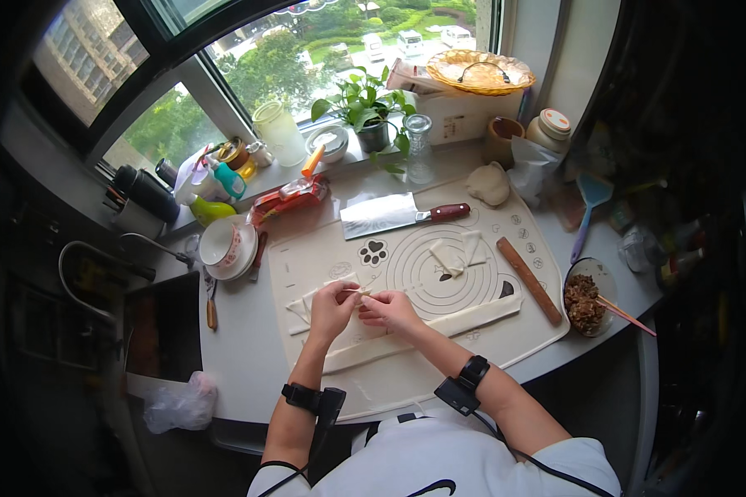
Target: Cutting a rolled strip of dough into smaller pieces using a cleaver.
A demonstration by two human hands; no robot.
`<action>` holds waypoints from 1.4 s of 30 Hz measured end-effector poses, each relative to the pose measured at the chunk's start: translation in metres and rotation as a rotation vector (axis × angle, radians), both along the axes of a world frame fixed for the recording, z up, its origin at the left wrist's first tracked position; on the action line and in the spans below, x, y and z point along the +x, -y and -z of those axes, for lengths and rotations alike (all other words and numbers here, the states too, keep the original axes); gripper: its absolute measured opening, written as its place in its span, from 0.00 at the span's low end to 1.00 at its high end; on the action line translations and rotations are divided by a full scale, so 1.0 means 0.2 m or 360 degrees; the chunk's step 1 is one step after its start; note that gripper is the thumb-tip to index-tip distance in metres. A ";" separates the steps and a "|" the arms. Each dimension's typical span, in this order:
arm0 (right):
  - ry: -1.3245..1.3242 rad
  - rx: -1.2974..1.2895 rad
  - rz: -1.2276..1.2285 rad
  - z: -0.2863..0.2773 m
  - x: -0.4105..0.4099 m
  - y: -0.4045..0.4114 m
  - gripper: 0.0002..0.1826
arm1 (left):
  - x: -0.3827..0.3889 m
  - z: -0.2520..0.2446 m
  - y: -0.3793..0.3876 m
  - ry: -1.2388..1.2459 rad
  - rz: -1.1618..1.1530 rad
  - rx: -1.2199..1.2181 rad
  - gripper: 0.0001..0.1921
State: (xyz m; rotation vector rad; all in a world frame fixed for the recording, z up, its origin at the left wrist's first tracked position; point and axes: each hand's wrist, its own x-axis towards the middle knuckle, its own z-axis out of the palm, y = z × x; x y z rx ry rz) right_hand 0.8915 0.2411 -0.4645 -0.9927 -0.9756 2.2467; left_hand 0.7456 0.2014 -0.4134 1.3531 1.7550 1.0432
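My left hand and my right hand meet over the pastry mat, fingertips pinching a small piece of pale dough mostly hidden by the fingers. Cut dough pieces lie beside my left hand, partly covered by it. A long flat dough strip runs across the mat beneath my right forearm. Farther off, more cut dough sheets rest on the mat's printed circles. A cleaver with a dark red handle lies behind them, and a lump of dough sits at the far right corner.
To the right are a wooden rolling pin and a bowl of chopped filling with chopsticks. Stacked dishes and a sink are at left. A potted plant and glass vase stand by the window.
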 end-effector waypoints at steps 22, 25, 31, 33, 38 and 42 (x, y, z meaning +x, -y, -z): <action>-0.0445 0.0105 0.0502 -0.26 0.34 -0.18 0.08 | -0.27 -0.40 0.09 0.0877 -0.0538 0.0523 0.10; -0.0434 0.0189 0.0420 -0.36 0.56 -0.24 0.09 | -0.32 -0.47 0.20 0.1039 -0.0574 0.0552 0.10; -0.0313 0.0204 0.0503 -0.40 0.98 -0.23 0.10 | -0.26 -0.39 0.41 0.1290 -0.0544 0.0401 0.08; -0.0260 0.0152 0.0548 -0.35 1.09 -0.22 0.10 | -0.21 -0.34 0.44 0.1523 -0.0542 0.0248 0.08; -0.0059 0.0056 0.0620 -0.18 1.27 -0.15 0.09 | -0.09 -0.14 0.49 0.1846 -0.0504 -0.0026 0.08; 0.0186 0.0008 0.0688 -0.10 1.32 -0.09 0.08 | -0.05 -0.02 0.52 0.1937 -0.0456 -0.0236 0.11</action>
